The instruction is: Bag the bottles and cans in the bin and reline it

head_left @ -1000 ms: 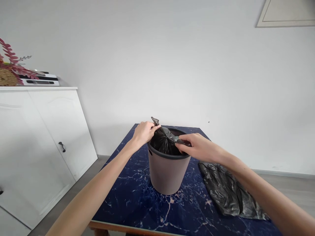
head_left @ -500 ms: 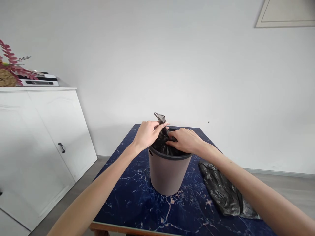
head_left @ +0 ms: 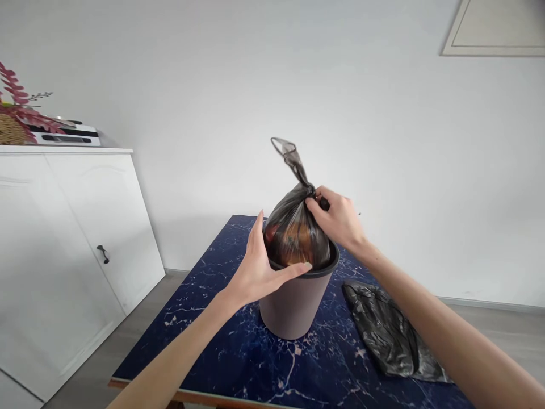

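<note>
A tied black garbage bag [head_left: 293, 233], filled with reddish and brownish things that show through, rises partly out of the trash can [head_left: 293, 307]. My right hand [head_left: 336, 216] pinches the bag just beside its knot. One thin loop of the bag sticks up above the knot. At the can's left rim, my left hand [head_left: 264, 267] is spread, thumb across the front rim and fingers up along the bag's left side. The can is greyish-mauve with a dark rim and stands upright. The bag's lower part is hidden inside it.
A folded black plastic bag [head_left: 387, 329] lies on the right of the blue marble-patterned table [head_left: 213, 335]. Behind stands a white wall [head_left: 204, 102]. To the left is a white cabinet [head_left: 68, 244] with a plant and a white device [head_left: 70, 136] on top.
The filled bag has come up out of the can, its knot now well above the rim. My left hand has left the bag's top and opened at the can's rim.
</note>
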The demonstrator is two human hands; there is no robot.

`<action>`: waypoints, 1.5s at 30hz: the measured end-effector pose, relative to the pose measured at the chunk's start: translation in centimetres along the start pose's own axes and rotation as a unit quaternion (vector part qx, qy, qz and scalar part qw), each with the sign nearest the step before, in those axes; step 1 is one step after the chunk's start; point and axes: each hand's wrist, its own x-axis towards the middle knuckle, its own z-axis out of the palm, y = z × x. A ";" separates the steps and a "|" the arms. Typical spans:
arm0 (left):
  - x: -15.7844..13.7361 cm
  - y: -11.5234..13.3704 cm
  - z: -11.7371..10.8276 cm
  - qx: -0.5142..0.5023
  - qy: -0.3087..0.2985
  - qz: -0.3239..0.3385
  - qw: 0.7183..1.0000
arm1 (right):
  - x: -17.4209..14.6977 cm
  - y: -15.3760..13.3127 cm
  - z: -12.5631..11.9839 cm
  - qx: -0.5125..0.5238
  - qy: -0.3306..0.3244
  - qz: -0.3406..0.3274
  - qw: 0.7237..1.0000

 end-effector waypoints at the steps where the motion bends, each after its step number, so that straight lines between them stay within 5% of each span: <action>1: -0.2 -0.1 0.3 0.001 0.014 0.004 1.000 | 0.5 0.0 -0.2 0.015 0.030 0.004 0.999; 5: -1.0 -0.5 1.1 0.025 0.075 0.063 0.995 | 3.5 1.6 -2.9 0.085 0.166 0.048 0.981; 9: -1.6 -1.1 1.6 0.102 0.086 0.138 0.982 | 5.5 6.2 -7.6 0.118 0.283 0.107 0.946; 14: -1.8 -1.6 1.9 0.170 0.090 0.253 0.948 | 2.8 13.7 -10.9 0.093 0.341 0.160 0.922; 18: -1.2 -1.6 2.4 0.176 0.106 0.282 0.937 | -1.8 19.1 -8.1 -0.023 0.307 0.200 0.930; 22: 0.1 -2.0 2.5 0.197 0.136 0.276 0.931 | -5.4 23.3 -3.7 -0.028 0.266 0.247 0.931; 30: 2.4 -5.4 -0.4 0.264 0.199 0.261 0.907 | -8.1 30.8 0.8 0.032 0.256 0.401 0.879; 39: 2.3 -6.9 -2.9 0.299 0.187 0.249 0.902 | -11.4 34.7 0.4 0.087 0.144 0.514 0.841; 45: 0.4 -7.0 -2.9 0.287 0.218 0.201 0.911 | -12.4 35.3 -1.6 0.025 0.117 0.443 0.888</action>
